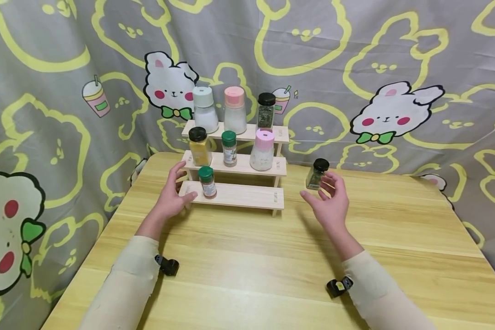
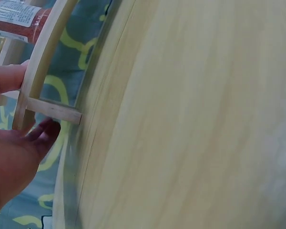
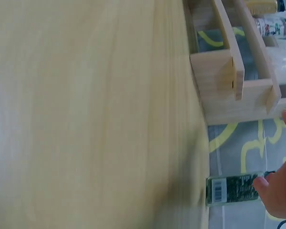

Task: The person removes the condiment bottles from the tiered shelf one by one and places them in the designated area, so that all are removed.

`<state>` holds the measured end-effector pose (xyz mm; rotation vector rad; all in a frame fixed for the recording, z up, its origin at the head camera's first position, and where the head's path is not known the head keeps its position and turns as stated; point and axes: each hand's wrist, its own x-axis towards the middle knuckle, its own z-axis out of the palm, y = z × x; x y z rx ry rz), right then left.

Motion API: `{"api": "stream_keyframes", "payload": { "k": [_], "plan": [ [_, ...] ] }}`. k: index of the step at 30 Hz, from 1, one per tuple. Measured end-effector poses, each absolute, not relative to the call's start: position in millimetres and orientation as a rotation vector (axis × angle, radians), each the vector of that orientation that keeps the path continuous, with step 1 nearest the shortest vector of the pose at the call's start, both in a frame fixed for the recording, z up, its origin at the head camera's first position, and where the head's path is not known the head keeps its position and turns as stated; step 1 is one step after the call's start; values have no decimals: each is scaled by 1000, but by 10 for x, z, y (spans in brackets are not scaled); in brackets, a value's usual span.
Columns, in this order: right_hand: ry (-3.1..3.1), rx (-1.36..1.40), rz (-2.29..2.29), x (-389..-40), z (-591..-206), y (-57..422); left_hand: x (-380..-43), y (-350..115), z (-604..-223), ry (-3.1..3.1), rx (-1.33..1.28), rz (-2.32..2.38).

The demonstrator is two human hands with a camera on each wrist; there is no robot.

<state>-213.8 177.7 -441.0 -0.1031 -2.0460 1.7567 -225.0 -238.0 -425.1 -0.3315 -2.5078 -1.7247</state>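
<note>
My left hand (image 1: 173, 199) grips the left end of a three-tier wooden spice rack (image 1: 247, 197), with its thumb at the lowest board and the other fingers curled round the end. A green-capped spice bottle (image 1: 208, 183) with red-brown contents stands on that board, close to the thumb. My right hand (image 1: 332, 201) is held with thumb and fingers spread beside a black-capped glass jar (image 1: 315, 176) of dark green contents. This jar stands upright on the table to the right of the rack; in the right wrist view the fingertips overlap its cap end.
On the middle tier stand a yellow spice jar (image 1: 200, 149), a green-capped bottle (image 1: 229, 149) and a pink-capped shaker (image 1: 262, 153). The top tier holds two white-filled shakers (image 1: 235, 114) and a black-capped jar (image 1: 266, 112). A patterned curtain (image 1: 321, 91) hangs behind the wooden table (image 1: 247, 275).
</note>
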Motion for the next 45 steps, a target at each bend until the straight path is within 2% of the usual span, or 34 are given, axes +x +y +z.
{"api": "stream_keyframes", "payload": {
  "k": [34, 42, 45],
  "plan": [
    [-2056, 154, 1889, -1971, -4352, 934, -2233, -2358, -4217, -2465, -282, -1836],
    [-2055, 158, 1938, -1866, -4110, 690, -2229, -2361, -4213, -2472, -261, -1851],
    [-2047, 162, 1942, -1889, -4135, 635, -2232, -2360, -4214, -2477, -253, -1853]
  ]
}}
